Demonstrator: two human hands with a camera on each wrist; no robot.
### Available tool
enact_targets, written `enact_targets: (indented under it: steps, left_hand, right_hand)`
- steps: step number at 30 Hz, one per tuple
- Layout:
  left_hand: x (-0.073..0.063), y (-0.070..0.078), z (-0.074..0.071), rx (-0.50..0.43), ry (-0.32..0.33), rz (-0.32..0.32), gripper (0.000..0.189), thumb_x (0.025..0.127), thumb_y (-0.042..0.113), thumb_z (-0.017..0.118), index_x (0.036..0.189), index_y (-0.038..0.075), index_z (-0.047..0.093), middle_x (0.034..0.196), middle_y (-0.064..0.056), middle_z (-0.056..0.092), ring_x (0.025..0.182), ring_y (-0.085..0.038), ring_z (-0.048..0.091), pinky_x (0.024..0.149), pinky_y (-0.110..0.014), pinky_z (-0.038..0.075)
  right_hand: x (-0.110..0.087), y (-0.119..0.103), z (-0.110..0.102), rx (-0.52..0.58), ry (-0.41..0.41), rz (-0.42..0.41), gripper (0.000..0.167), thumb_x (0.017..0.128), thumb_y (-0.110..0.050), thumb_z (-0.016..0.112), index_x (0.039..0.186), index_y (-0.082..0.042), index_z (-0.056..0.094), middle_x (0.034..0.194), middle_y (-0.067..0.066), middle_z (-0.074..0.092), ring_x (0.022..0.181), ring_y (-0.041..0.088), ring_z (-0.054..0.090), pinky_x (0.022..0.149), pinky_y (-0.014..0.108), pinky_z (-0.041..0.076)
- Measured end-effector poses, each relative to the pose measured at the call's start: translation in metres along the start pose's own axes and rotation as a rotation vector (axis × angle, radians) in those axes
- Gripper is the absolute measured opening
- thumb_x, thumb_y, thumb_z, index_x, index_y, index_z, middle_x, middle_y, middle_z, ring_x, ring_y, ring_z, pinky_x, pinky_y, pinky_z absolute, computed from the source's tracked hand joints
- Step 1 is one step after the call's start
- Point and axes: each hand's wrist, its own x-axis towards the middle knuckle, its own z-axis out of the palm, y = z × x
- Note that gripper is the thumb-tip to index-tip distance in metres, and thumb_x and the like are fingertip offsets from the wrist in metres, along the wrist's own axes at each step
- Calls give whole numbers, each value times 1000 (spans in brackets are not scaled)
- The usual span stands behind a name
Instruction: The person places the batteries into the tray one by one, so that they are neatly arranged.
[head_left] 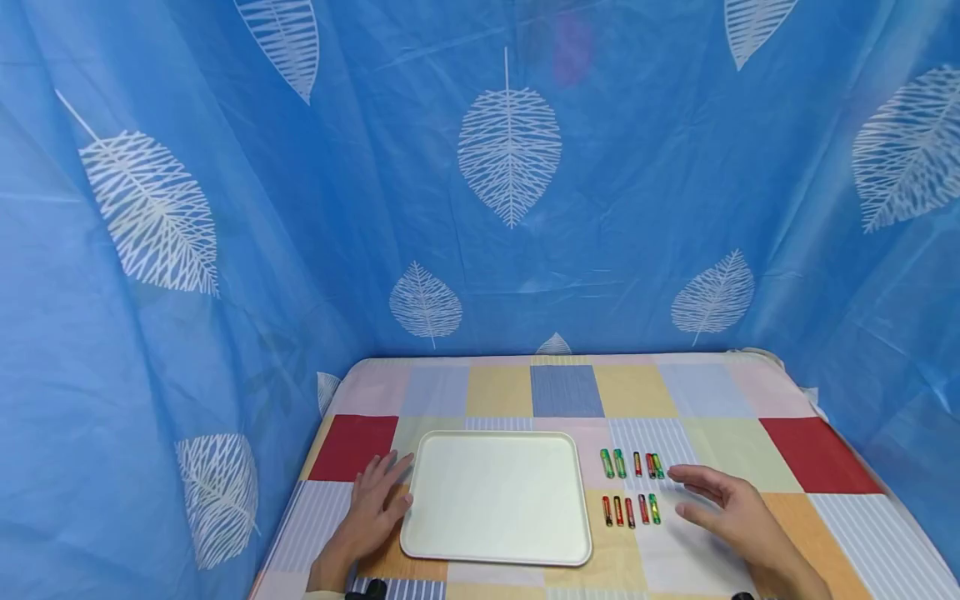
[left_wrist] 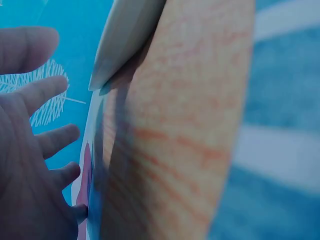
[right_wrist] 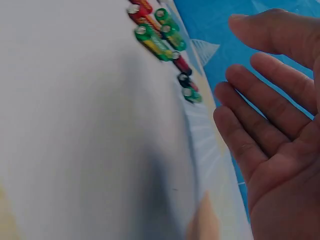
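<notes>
A cream rectangular tray (head_left: 497, 500) lies on the patchwork tablecloth with nothing on it. To its right, several red and green batteries (head_left: 630, 511) form two rows, and in the right wrist view the green battery (right_wrist: 153, 43) stands out near the top. My left hand (head_left: 369, 512) is beside the tray's left edge, fingers spread, holding nothing; whether it touches the rim I cannot tell. In the left wrist view its palm and fingers (left_wrist: 50, 142) show near the tray's edge. My right hand (head_left: 723, 508) hovers right of the batteries, fingers extended, thumb apart, with nothing held.
The patchwork tablecloth (head_left: 566, 392) covers the table. Blue curtains (head_left: 360, 208) with white leaf prints stand behind it and along both sides. A dark strap piece (head_left: 375, 589) shows at the left wrist.
</notes>
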Motion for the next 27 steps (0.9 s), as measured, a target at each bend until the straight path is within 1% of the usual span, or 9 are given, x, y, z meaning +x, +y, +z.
enact_targets:
  steps: [2,5,8,10,15,21,24,27]
  left_hand:
    - [-1,0,1,-13,-3,10,69,102,39,67,165,20,50,175,-26,36,164,-58,15,126,-86,-5]
    - [-1,0,3,-23,-17,13,65,103,35,67,164,19,52,172,-25,41,164,-58,18,125,-85,-7]
    - [-3,2,5,-27,-38,7,63,103,32,66,163,18,53,170,-24,45,164,-57,20,126,-84,-9]
    - [-5,3,5,-22,-49,-2,64,101,33,68,162,18,55,169,-22,47,164,-57,20,127,-83,-10]
    - [-11,3,6,-12,-68,-11,64,97,32,72,159,19,59,169,-20,49,164,-56,20,128,-80,-10]
    - [-17,5,6,-23,-59,-37,73,90,23,77,160,18,57,169,-18,50,165,-55,19,130,-79,-8]
    - [-18,4,8,-31,-57,-47,73,91,21,76,161,16,56,167,-18,52,165,-55,19,130,-79,-7]
    - [-20,1,10,-65,-21,-29,72,88,18,77,158,15,59,164,-20,55,162,-57,21,128,-81,-5]
  right_hand:
    - [1,3,4,11,-9,12,62,94,-28,87,149,-8,66,149,12,70,124,-5,65,96,13,55]
    - [3,7,9,-9,-6,-27,61,92,-26,89,146,-7,68,144,13,73,121,-4,67,95,13,55]
    - [4,10,15,-72,3,-81,59,90,-25,90,142,-5,71,139,13,75,118,-4,69,95,11,55]
    - [5,12,18,-124,16,-99,59,88,-26,91,141,-7,73,137,11,76,117,-4,69,95,10,55]
    - [7,13,23,-233,40,-96,59,85,-29,94,139,-14,76,136,3,78,118,-5,67,96,9,53]
    - [5,9,27,-340,57,-140,55,83,-27,95,135,-19,78,133,-4,79,122,2,68,99,15,55]
    - [3,9,29,-375,54,-153,54,82,-27,95,134,-22,79,133,-3,78,123,9,69,99,19,57]
    - [2,9,30,-399,46,-153,53,82,-27,95,133,-23,79,134,-1,78,123,16,69,98,22,58]
